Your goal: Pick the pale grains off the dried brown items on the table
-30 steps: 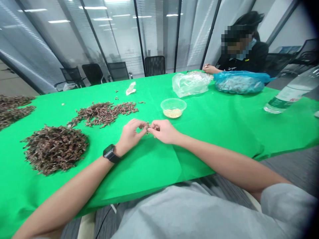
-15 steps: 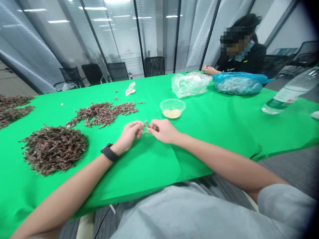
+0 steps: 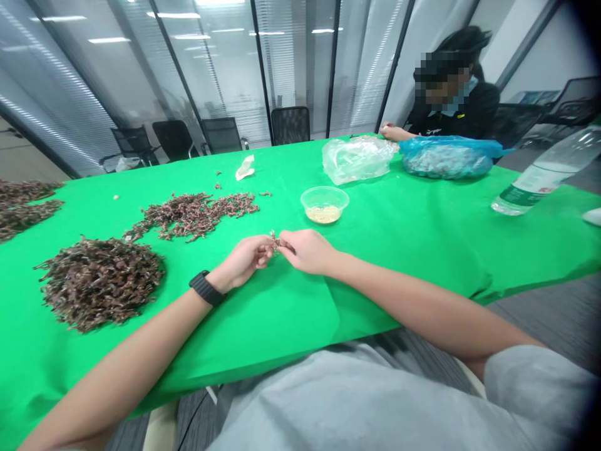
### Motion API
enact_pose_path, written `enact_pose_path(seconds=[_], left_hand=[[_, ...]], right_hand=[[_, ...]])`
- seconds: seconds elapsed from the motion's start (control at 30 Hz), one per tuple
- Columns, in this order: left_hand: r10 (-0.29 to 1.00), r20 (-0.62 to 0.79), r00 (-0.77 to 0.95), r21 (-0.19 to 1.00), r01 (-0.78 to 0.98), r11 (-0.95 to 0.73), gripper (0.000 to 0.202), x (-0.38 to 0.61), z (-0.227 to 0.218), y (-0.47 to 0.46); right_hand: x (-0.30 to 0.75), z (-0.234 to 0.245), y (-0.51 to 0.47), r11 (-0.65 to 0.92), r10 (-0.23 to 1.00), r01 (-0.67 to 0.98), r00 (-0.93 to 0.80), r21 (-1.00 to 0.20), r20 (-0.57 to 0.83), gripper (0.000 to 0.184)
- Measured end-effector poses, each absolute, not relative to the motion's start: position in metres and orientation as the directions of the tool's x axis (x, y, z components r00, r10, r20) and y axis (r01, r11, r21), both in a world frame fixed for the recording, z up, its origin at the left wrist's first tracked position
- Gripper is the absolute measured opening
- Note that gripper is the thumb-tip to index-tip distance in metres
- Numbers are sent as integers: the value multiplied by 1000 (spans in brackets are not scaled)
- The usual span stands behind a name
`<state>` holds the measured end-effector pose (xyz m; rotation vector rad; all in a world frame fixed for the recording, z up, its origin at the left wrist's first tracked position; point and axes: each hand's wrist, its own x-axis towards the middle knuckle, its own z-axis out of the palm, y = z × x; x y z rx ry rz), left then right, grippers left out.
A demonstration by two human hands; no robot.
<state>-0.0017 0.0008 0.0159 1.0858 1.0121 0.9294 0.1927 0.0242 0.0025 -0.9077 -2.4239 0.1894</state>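
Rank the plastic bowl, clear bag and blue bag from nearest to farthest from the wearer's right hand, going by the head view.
1. Plastic bowl: just beyond the right hand.
2. Clear bag: farther back, slightly right.
3. Blue bag: right of the clear bag.

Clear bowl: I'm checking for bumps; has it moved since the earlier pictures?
No. Judged against the clear plastic bag, the bowl keeps its place; no shift either way shows.

Room to pass right of the bowl; leftward, 1 mound and 1 loose pile obstruct.
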Motion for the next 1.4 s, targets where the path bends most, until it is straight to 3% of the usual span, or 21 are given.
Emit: enact_pose_path(seconds=[0.43, 0.6, 0.83, 0.97, 1.1, 1.2, 1.4], left_hand=[[924, -260, 280, 925, -203, 322, 19, -1, 18, 3], [939, -206, 275, 953, -160, 256, 20, -2, 15, 3], [975, -52, 214, 997, -50, 64, 22, 0, 15, 1], [973, -62, 222, 992, -93, 84, 19, 0, 17, 2], [969, -65, 238, 985, -143, 102, 18, -1, 18, 2], [962, -88, 260, 965, -216, 147, 17, -2, 19, 3], [941, -139, 309, 930, -285, 231, 18, -1, 23, 2]], right_hand=[[191, 1, 21, 764, 639, 593, -641, -255, 425, 18], [191, 0, 20, 763, 641, 592, -639, -260, 425, 17], [190, 0, 23, 740, 671, 494, -588, -456, 452, 15], [190, -1, 27, 714, 689, 405, -550, -571, 472, 17], [189, 0, 31, 710, 691, 352, -515, -610, 508, 17], [190, 3, 33, 712, 677, 276, -513, -646, 528, 27], [189, 0, 36, 595, 725, 182, -542, -783, 425, 18]])
